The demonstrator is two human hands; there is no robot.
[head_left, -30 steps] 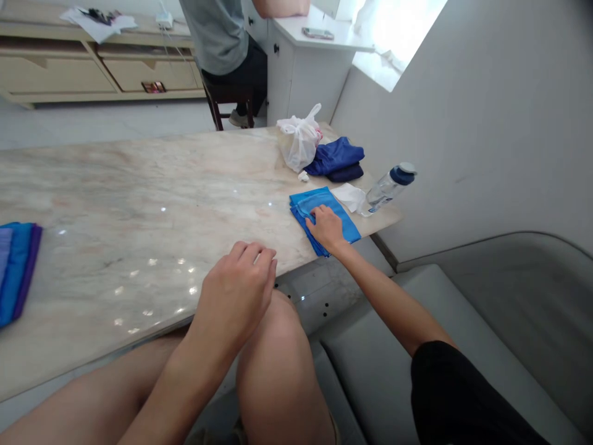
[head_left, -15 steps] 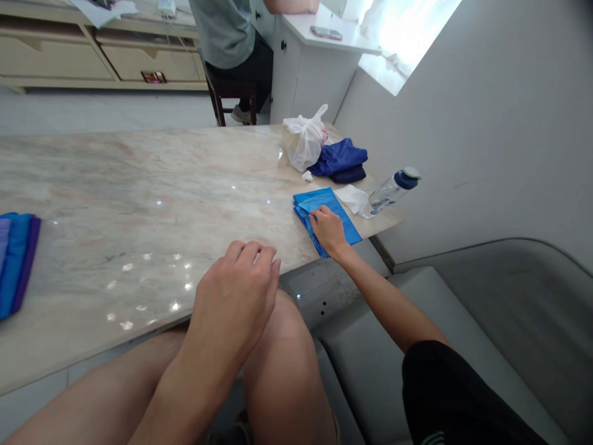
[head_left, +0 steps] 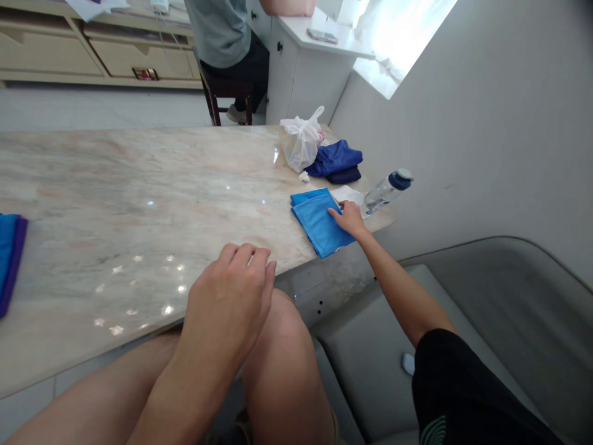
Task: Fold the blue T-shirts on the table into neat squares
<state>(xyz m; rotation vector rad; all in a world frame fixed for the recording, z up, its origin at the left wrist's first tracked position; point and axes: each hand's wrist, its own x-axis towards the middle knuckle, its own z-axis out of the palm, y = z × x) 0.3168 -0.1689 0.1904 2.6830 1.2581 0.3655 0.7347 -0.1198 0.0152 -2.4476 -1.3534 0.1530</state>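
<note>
A folded blue cloth (head_left: 319,225) lies near the right end of the table, close to its front edge. My right hand (head_left: 349,217) touches its right side, the thumb on top of the fabric and apart from the forefinger. My left hand (head_left: 231,278) is back-up above my knee, beside the table's front edge. Its fingers are loosely bent with small gaps between them, the tips hidden, and no object shows in it. At the far left, part of another folded stack of blue and purple cloth (head_left: 12,259) is visible.
Beyond the blue cloth are a white tissue (head_left: 348,196), a clear bottle (head_left: 382,194) with a dark blue cap, dark blue fabric (head_left: 336,161) and a tied white plastic bag (head_left: 301,145). Another person (head_left: 222,34) sits past the marble table (head_left: 139,179). A grey bench (head_left: 370,346) is at right.
My right hand has moved from the cloth's left part to its right side, its thumb and forefinger now apart. The cloth's top layer lies flatter. My left hand stays over my knee.
</note>
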